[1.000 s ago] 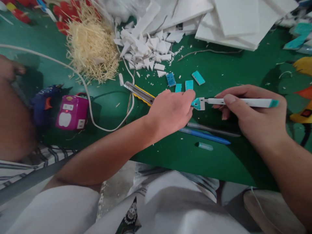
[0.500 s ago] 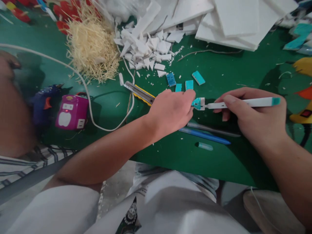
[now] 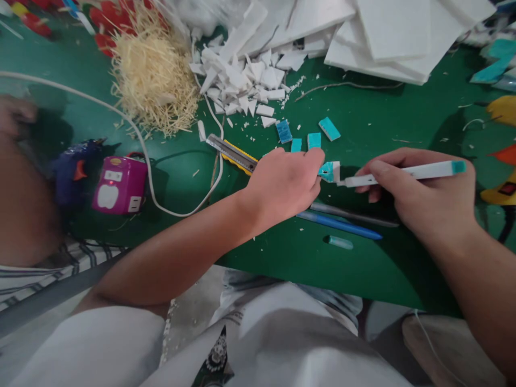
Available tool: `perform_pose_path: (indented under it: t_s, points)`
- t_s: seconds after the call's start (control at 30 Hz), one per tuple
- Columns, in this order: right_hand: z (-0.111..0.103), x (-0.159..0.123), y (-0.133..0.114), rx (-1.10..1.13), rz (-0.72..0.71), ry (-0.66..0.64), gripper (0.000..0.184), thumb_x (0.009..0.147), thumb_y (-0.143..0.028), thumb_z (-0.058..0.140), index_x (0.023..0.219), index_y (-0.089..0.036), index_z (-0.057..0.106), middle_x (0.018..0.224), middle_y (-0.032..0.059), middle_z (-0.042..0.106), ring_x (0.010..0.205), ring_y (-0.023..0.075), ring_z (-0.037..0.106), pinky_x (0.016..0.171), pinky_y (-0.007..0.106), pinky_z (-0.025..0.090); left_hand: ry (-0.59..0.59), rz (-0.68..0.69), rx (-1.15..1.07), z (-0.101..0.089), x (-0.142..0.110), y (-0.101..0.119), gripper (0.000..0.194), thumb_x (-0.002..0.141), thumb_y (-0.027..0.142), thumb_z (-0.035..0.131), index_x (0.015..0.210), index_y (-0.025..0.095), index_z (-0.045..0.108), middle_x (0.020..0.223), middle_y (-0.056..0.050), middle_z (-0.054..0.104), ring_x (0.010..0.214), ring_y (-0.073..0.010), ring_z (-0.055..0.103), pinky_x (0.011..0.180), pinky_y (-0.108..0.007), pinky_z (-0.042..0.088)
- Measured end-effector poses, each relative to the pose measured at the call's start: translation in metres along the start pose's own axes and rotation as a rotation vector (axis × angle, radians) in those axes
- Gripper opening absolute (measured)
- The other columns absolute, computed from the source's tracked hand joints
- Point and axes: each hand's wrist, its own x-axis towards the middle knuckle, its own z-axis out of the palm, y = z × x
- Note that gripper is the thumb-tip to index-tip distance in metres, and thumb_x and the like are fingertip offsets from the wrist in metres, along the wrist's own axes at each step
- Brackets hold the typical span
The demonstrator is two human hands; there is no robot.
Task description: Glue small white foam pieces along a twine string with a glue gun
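Note:
My left hand point(image 3: 284, 183) pinches a small foam piece point(image 3: 329, 171), white with teal colouring, above the green table point(image 3: 363, 123). My right hand point(image 3: 419, 199) grips a white marker with a teal end point(image 3: 415, 173); its tip touches the foam piece. Several teal-coloured foam pieces point(image 3: 312, 135) lie just beyond my left hand. A teal marker cap point(image 3: 339, 243) lies on the table nearer to me, beside a blue pen point(image 3: 338, 224) and a grey pen point(image 3: 355, 215).
A yellow utility knife point(image 3: 231, 153) lies left of my left hand. White foam scraps point(image 3: 242, 80), foam sheets point(image 3: 387, 37) and a straw pile point(image 3: 153, 75) fill the far side. A purple power adapter point(image 3: 119, 185), a blue glue gun point(image 3: 74, 166) and another person's arm point(image 3: 20, 177) are at the left.
The marker has tilted slightly and its tip has shifted a little across the foam piece. My left hand has stayed almost where it was.

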Motion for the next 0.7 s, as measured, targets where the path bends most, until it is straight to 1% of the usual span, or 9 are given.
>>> perform_pose_path:
  t_s: [0.07,0.13,0.17,0.23,0.3,0.43,0.57,0.63,0.7]
  points:
    - [0.000,0.001,0.005,-0.001,-0.030,0.008,0.023,0.088,-0.039,0.082,0.069,-0.027,0.080,0.060,-0.0004,0.071,0.049,0.0128,0.059,0.045,0.027,0.045,-0.008,0.000,0.002,0.000,0.000,0.000,0.018,0.104,0.021,0.061,0.115,0.017,0.075,0.072,-0.001,0.072,0.072,-0.0245,0.074,0.073,-0.036,0.051]
    - [0.001,0.001,0.012,0.027,-0.096,0.042,0.020,0.090,-0.043,0.082,0.076,-0.029,0.085,0.062,-0.0013,0.071,0.050,0.0132,0.060,0.047,0.028,0.048,-0.013,-0.002,0.005,-0.001,0.000,0.001,0.019,0.104,0.022,0.061,0.116,0.017,0.075,0.073,-0.002,0.073,0.073,-0.0248,0.075,0.072,-0.036,0.051]
    - [0.002,0.002,0.016,0.040,-0.129,0.063,0.018,0.091,-0.045,0.083,0.081,-0.031,0.087,0.061,-0.0020,0.071,0.050,0.0132,0.059,0.046,0.028,0.047,-0.014,-0.003,0.004,-0.001,-0.001,0.001,0.019,0.104,0.022,0.060,0.116,0.017,0.075,0.074,-0.002,0.073,0.073,-0.0250,0.075,0.073,-0.036,0.051]
    - [0.004,0.003,0.019,0.048,-0.164,0.088,0.017,0.090,-0.048,0.084,0.087,-0.032,0.089,0.059,-0.0029,0.069,0.047,0.0126,0.055,0.043,0.028,0.043,-0.017,-0.006,-0.005,-0.002,-0.001,0.001,0.019,0.104,0.021,0.060,0.116,0.017,0.075,0.075,-0.003,0.073,0.075,-0.0255,0.076,0.073,-0.036,0.051]
    - [0.004,0.003,0.017,0.027,-0.138,0.074,0.016,0.089,-0.046,0.085,0.086,-0.031,0.088,0.057,-0.0027,0.067,0.046,0.0125,0.054,0.042,0.028,0.041,-0.012,-0.009,-0.022,-0.002,-0.001,0.001,0.018,0.103,0.021,0.060,0.115,0.018,0.075,0.076,-0.003,0.074,0.076,-0.0256,0.076,0.074,-0.036,0.052]
    - [0.003,0.002,0.008,0.004,-0.061,0.026,0.018,0.090,-0.039,0.083,0.076,-0.028,0.084,0.058,-0.0014,0.068,0.048,0.0130,0.056,0.045,0.028,0.043,-0.004,-0.004,-0.025,-0.002,-0.001,0.000,0.017,0.103,0.019,0.060,0.112,0.018,0.075,0.075,-0.003,0.074,0.075,-0.0248,0.075,0.073,-0.035,0.052]
    - [0.003,0.003,0.005,0.024,-0.066,0.060,0.012,0.087,-0.038,0.084,0.084,-0.027,0.087,0.061,-0.0019,0.070,0.047,0.0114,0.055,0.044,0.028,0.043,0.004,0.001,-0.019,-0.003,-0.002,0.000,0.019,0.103,0.019,0.058,0.113,0.018,0.075,0.075,-0.003,0.075,0.075,-0.0241,0.075,0.074,-0.035,0.052]
    - [0.003,0.004,0.006,0.014,-0.040,0.051,0.011,0.087,-0.035,0.083,0.080,-0.026,0.085,0.060,-0.0020,0.070,0.047,0.0111,0.056,0.045,0.027,0.044,0.003,0.006,-0.013,-0.003,-0.002,0.000,0.020,0.101,0.017,0.059,0.113,0.018,0.075,0.077,-0.004,0.075,0.075,-0.0241,0.075,0.075,-0.035,0.052]
    - [0.003,0.003,0.006,0.030,-0.053,0.056,0.016,0.088,-0.033,0.082,0.074,-0.026,0.082,0.059,-0.0020,0.069,0.046,0.0109,0.056,0.046,0.028,0.045,-0.003,0.008,-0.004,-0.003,-0.001,0.000,0.021,0.098,0.015,0.061,0.114,0.018,0.075,0.078,-0.004,0.076,0.076,-0.0244,0.076,0.074,-0.035,0.053]
